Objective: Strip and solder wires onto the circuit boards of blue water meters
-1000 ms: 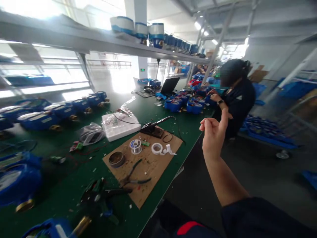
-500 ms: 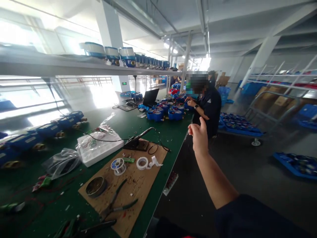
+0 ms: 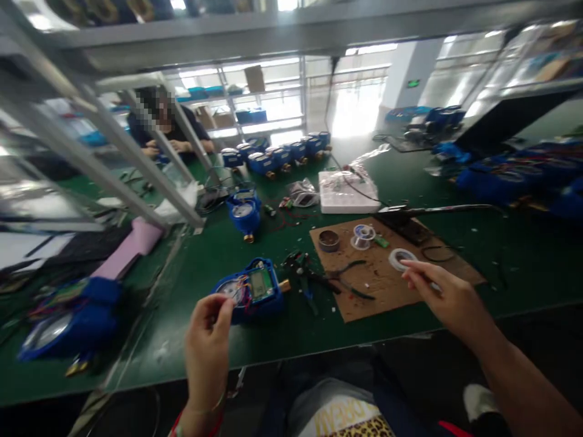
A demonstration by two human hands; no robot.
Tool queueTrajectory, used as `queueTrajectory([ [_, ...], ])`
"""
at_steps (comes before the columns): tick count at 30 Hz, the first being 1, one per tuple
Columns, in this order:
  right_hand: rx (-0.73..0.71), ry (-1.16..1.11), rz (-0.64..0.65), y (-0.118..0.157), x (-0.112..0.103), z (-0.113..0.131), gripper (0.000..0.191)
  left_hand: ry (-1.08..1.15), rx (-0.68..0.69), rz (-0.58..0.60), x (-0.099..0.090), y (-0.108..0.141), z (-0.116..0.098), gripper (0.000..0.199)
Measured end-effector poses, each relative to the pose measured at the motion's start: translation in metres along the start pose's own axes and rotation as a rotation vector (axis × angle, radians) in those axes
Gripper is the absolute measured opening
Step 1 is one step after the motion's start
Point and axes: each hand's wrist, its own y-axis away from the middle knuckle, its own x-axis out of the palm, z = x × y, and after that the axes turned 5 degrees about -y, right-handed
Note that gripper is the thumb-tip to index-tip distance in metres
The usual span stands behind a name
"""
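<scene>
My left hand (image 3: 207, 340) is closed, thumb against fingers, just in front of a blue water meter (image 3: 255, 291) with a small display and loose coloured wires. Anything between those fingertips is too small to make out. Over the right part of the cardboard sheet (image 3: 355, 309), my right hand (image 3: 449, 297) has its fingers drawn together, with the tips by a roll of white tape (image 3: 401, 258). What it holds, if anything, cannot be made out. Pliers (image 3: 350, 279) and a solder spool (image 3: 363, 237) lie on the cardboard, and a wire stripper (image 3: 303, 273) lies beside it.
A soldering iron (image 3: 449, 209) rests in its stand behind the tape. Behind are a white foam tray (image 3: 346, 197) and another blue meter (image 3: 243, 209). A partly assembled meter (image 3: 73, 321) sits at the left. Across the bench a person (image 3: 170, 130) works behind slanted metal posts (image 3: 132, 145).
The view has swung left and down onto the bench. My left hand has come into view by the blue meter. My right hand, raised off the bench edge before, is now over the cardboard.
</scene>
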Motion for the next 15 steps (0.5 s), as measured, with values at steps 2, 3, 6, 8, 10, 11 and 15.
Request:
queueTrajectory([
  [2, -0.132, 0.019, 0.182, -0.005, 0.026, -0.007, 0.030, 0.019, 0.020, 0.014, 0.003, -0.001, 0.000, 0.022],
  [3, -0.174, 0.025, 0.231, -0.007, 0.039, -0.010, 0.030, 0.023, 0.020, 0.021, 0.004, -0.001, 0.000, 0.020],
  [6, -0.221, 0.028, 0.290, -0.008, 0.074, -0.022, 0.033, 0.043, 0.017, 0.047, 0.003, -0.001, -0.002, 0.017],
  [8, -0.243, 0.028, 0.273, -0.004, 0.091, -0.028, 0.036, 0.045, 0.026, 0.054, -0.002, -0.002, -0.002, 0.017],
  [10, -0.268, 0.035, 0.185, 0.006, 0.102, -0.033, 0.039, 0.020, 0.052, 0.042, -0.008, -0.010, 0.000, 0.019],
  [11, -0.276, 0.043, 0.121, 0.012, 0.106, -0.036, 0.041, 0.001, 0.074, 0.025, -0.010, -0.019, 0.002, 0.019],
  [15, -0.257, 0.076, -0.118, 0.035, 0.114, -0.043, 0.044, -0.011, 0.108, -0.048, -0.006, -0.087, 0.004, 0.023],
])
